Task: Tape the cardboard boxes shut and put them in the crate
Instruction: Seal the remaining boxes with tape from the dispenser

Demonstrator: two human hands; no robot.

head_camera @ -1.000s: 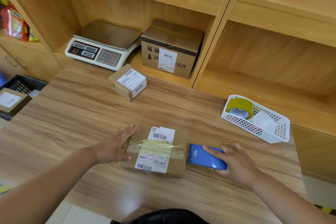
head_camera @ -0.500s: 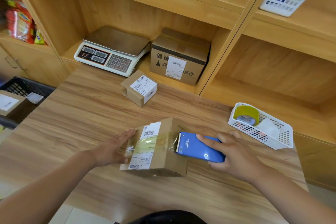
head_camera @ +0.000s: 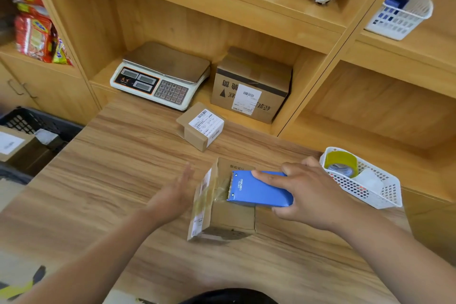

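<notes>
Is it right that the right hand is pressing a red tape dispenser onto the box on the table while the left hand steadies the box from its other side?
Not quite: the tape dispenser is blue, not red, as the head view shows. The rest holds: the right hand presses it onto the box on the table, and the left hand steadies the other side.

Light wood-grain tabletop [head_camera: 103,180], long streaks. On it: small brown cardboard box w/ white barcode label [head_camera: 201,126] near back edge; larger brown cardboard box w/ clear tape [head_camera: 222,205] nearer front, tipped up on one side; white perforated plastic basket [head_camera: 385,195] at rt edge. Behind, lower wooden shelf [head_camera: 204,96] carries white electronic scale w/ keypad [head_camera: 160,76] & big brown printed carton [head_camera: 251,84], side by side.
</notes>
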